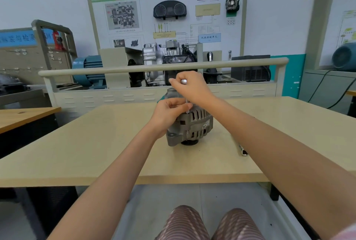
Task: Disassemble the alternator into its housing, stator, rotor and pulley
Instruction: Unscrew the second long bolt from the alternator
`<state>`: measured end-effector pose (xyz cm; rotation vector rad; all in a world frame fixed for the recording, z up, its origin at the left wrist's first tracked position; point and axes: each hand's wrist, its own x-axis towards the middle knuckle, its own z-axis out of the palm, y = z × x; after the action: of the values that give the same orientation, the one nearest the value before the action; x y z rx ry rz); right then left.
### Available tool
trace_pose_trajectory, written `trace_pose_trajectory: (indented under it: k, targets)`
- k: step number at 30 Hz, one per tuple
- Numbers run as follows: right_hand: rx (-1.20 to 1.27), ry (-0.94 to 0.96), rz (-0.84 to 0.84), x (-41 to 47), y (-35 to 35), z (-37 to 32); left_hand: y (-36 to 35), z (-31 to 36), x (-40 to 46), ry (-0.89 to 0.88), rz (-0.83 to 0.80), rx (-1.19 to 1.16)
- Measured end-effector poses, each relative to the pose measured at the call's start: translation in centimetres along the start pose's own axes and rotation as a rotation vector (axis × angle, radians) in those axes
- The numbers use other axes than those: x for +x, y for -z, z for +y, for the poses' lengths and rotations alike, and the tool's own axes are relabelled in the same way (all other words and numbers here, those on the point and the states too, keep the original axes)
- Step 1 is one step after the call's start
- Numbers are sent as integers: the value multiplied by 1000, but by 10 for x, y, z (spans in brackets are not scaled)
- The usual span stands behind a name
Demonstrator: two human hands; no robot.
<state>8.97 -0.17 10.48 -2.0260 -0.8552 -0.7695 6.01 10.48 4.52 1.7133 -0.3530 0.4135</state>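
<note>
Alternator (190, 124) housing stood on the pale wooden table (96, 143) right beneath my hands, its shaft axis upright: the dark pulley (189, 142) faced down against the tabletop and the rear end pointed up toward my right palm. The ribbed grey casing showed its vent slots and a small label on the side under my right forearm, and a mounting ear stuck out low on the side nearer me, below my left wrist. My right hand (190, 87) was above the unit, fingers curled round the silvery handle of a slim tool (185, 93) whose thin shaft ran straight down, along the same upright line as the alternator. My left hand (169, 110) was lower, its fingertips pinching that shaft just over the top edge of the casing; whether the tip sat on a fastener I could not tell. Another metal tool (243, 150) lay flat on the table just under my right forearm, apart from the alternator.
</note>
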Motion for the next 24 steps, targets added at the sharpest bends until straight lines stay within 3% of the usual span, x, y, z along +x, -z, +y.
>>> trace_pose_trajectory:
  k: [6,11,17,24]
  targets:
    - [-793,100,53,-4,-2,-11,-4,3,-1,6,54,56]
    - [-1108,-43,24,-10,-7,-21,-7,4,1,33,92,83]
    - [-1010,-34,-4,-11,-2,-16,-3,2,-2,-7,42,81]
    - [-795,150,6,-7,1,-7,2,0,-5,-35,5,19]
